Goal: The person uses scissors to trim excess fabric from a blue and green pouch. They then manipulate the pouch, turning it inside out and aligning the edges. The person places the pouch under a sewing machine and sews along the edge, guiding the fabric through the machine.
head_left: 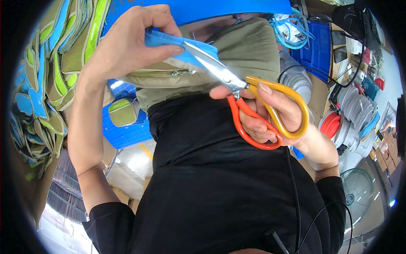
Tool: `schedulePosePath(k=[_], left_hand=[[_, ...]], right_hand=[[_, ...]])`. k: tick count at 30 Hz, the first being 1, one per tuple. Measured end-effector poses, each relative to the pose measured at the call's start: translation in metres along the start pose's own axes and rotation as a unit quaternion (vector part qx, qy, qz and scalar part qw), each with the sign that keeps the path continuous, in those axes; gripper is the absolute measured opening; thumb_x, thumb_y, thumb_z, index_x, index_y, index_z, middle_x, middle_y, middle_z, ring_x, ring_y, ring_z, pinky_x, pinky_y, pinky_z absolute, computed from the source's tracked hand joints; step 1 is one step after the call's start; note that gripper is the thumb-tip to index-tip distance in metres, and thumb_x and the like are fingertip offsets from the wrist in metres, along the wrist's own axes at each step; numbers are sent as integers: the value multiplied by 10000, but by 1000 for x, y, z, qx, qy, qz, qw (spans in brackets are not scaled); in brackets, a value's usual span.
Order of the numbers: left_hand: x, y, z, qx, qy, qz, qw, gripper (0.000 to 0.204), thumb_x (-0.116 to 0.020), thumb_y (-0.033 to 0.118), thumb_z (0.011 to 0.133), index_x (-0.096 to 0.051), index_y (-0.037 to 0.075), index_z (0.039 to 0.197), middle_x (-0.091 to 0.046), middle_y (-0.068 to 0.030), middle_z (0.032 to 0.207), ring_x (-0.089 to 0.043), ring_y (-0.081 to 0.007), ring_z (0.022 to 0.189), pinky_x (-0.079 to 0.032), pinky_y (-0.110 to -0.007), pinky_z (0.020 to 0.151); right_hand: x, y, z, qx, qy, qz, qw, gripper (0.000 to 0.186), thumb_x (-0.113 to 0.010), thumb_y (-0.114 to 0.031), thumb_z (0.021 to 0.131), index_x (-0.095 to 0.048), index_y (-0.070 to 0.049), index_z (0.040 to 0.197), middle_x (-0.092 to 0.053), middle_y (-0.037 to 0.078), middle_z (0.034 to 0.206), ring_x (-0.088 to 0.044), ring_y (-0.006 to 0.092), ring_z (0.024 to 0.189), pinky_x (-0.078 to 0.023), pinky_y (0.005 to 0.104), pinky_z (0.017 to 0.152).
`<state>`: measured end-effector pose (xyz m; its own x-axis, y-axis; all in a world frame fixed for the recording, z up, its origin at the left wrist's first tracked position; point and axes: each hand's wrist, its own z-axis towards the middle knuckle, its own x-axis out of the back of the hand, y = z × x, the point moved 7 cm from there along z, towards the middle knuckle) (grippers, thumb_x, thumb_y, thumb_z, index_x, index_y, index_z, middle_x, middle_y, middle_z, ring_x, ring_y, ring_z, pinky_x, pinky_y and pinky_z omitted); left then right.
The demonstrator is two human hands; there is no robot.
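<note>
My left hand (137, 42) pinches a blue fabric piece (158, 39) between thumb and fingers, above my lap. In my right hand (285, 103) is a pair of scissors (218, 70) with one yellow and one red handle loop. My thumb goes through the yellow loop, and fingers pass through the red one. The blades point up and left, lying against the blue fabric close to my left fingertips. How far they are apart is hard to see. Below the fabric, a khaki piece with a zipper (169, 78) rests across my lap.
Khaki, green and blue fabric pieces (46, 80) are heaped at the left. A blue table edge (198, 12) lies ahead. A blue crate (127, 131) holds a small khaki-green piece (123, 112). At right are coiled blue strips (292, 34), white rolls (357, 106) and a fan (357, 190).
</note>
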<state>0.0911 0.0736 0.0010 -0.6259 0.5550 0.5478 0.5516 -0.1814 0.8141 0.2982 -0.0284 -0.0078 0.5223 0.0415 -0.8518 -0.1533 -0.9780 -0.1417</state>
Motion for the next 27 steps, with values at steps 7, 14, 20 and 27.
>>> schedulePosePath(k=[7,14,20,27], left_hand=[[1,-2,1,-1,-3,-10,1000,178,-791,45,740,-652,-29,823,-519,-44,778,-504,-170,759,-373,-312,695],[0,-4,0,18,-4,-25,999,174,-784,46,742,-652,-33,823,-531,-40,803,-512,-163,773,-382,-307,709],[-2,-2,1,-5,-7,-34,999,164,-776,43,737,-651,-29,815,-562,-48,812,-528,-166,785,-398,-303,726],[-2,-2,1,-3,-5,-28,1000,159,-770,43,734,-648,-27,807,-559,-50,800,-528,-169,785,-397,-304,730]], right_hand=[[-1,-1,1,11,-18,31,999,585,-367,-442,1117,-490,19,1454,-484,15,624,-427,82,433,-355,204,409],[4,3,2,-22,-61,28,998,810,-311,-586,1081,-209,44,1580,-522,31,686,-509,89,448,-441,201,429],[4,5,2,-10,-77,34,996,823,-307,-590,1080,-198,56,1577,-529,32,694,-532,85,462,-468,202,441],[7,8,0,-13,-73,64,995,827,-300,-595,1080,-195,56,1578,-534,33,699,-544,89,474,-488,199,453]])
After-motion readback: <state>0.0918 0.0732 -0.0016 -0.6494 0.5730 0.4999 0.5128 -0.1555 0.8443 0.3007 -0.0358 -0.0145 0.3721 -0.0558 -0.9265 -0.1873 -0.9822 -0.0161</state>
